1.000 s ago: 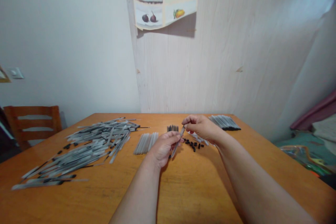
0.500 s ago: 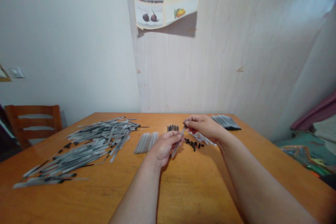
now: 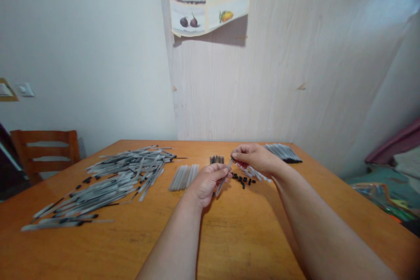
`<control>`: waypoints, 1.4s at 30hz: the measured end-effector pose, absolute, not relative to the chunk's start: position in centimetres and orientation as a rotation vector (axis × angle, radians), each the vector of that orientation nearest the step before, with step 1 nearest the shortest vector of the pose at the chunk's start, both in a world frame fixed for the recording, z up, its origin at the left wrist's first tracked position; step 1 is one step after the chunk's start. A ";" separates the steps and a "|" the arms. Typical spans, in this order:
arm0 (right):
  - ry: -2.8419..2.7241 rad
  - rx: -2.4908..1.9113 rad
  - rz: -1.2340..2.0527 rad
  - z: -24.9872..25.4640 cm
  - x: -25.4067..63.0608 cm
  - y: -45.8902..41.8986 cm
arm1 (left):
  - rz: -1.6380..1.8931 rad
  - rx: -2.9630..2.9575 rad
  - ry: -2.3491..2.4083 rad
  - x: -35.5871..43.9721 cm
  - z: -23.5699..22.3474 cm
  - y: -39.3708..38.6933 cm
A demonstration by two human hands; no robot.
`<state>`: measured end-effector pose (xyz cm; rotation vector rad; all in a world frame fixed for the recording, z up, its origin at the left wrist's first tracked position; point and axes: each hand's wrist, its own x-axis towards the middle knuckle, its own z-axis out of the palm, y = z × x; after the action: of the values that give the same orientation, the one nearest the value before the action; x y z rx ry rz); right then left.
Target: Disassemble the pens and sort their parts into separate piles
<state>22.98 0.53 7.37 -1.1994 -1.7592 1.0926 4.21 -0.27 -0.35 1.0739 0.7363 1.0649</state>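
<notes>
Over the middle of the table, my left hand [image 3: 210,183] is closed around the translucent barrel of a slim pen [image 3: 220,189], which slants down toward me. My right hand [image 3: 251,157] pinches a small dark piece at the pen's upper end; the fingers partly hide it. Just below the right hand lie several small black caps [image 3: 244,179] and some short clear tubes [image 3: 256,174]. Behind the left hand is a row of thin dark-tipped refills [image 3: 217,159]. Left of that hand, clear barrels [image 3: 183,177] lie side by side.
Two loose heaps of pens, the far heap [image 3: 131,159] and the near heap [image 3: 95,194], spread over the left of the wooden table [image 3: 229,245]. A neat row of black-ended pens [image 3: 282,152] lies at the back right. A chair [image 3: 47,151] stands beyond the left edge.
The whole view has shifted slightly. Both hands keep their grip on the pen, in almost the same pose, and nothing on the table has visibly moved.
</notes>
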 end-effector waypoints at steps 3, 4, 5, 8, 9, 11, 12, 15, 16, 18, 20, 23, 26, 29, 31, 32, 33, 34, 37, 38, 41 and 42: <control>-1.785 -1.216 1.064 7.3 23.0 0.5 | 1.074 1.055 0.735 4.3 -0.2 -0.4; -1.795 -1.219 1.052 7.3 22.9 0.5 | 1.076 1.052 0.734 4.3 -0.1 -0.5; -1.804 -1.223 1.040 7.4 22.9 0.5 | 1.079 1.054 0.734 4.4 0.0 -0.5; -1.830 -1.256 0.974 7.6 22.6 0.2 | 1.088 1.075 0.736 4.4 0.1 -0.7; -1.841 -1.271 0.936 7.6 22.5 0.1 | 1.091 1.078 0.737 4.5 0.2 -0.7; -1.872 -1.297 0.849 7.6 22.3 0.1 | 1.091 1.080 0.741 4.5 0.2 -0.8; -1.889 -1.303 0.808 7.5 22.2 0.2 | 1.090 1.082 0.742 4.6 0.2 -0.8; -1.931 -1.323 0.703 7.2 22.2 0.6 | 1.090 1.097 0.744 4.7 0.2 -0.9; -1.943 -1.333 0.670 7.1 22.2 0.7 | 1.092 1.102 0.747 4.7 0.3 -0.9; -1.964 -1.353 0.613 7.0 22.2 0.9 | 1.096 1.111 0.760 4.8 0.4 -1.0; -1.977 -1.358 0.591 7.0 22.2 0.9 | 1.098 1.119 0.777 4.9 0.6 -1.2; -1.961 -1.355 0.622 6.9 22.3 0.7 | 1.096 1.129 0.788 4.9 0.8 -1.4; -1.956 -1.340 0.664 6.8 22.4 0.8 | 1.091 1.132 0.780 4.9 0.8 -1.4; -1.935 -1.306 0.708 6.7 22.5 1.0 | 1.093 1.125 0.744 4.8 0.6 -1.1; -1.885 -1.270 0.752 6.8 22.6 1.0 | 1.100 1.119 0.724 4.8 0.5 -1.0; -1.854 -1.245 0.794 6.9 22.7 1.0 | 1.103 1.114 0.718 4.7 0.4 -1.0; -1.823 -1.215 0.851 7.0 22.8 0.9 | 1.106 1.107 0.715 4.7 0.4 -1.0; -1.795 -1.177 0.920 7.1 22.9 0.9 | 1.107 1.097 0.712 4.7 0.4 -1.0; -1.726 -1.044 1.119 7.1 23.2 0.8 | 1.105 1.079 0.694 4.6 0.6 -1.0; -1.713 -1.006 1.163 7.0 23.3 0.9 | 1.106 1.080 0.689 4.5 0.6 -1.0; -1.691 -0.957 1.216 6.8 23.6 1.1 | 1.106 1.079 0.685 4.5 0.8 -1.1; -1.688 -0.961 1.214 6.7 23.7 1.1 | 1.105 1.071 0.687 4.5 0.9 -1.2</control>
<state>23.67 1.10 6.70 -0.9608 -1.6879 1.2139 4.55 -1.18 0.85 1.0707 0.6866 1.1045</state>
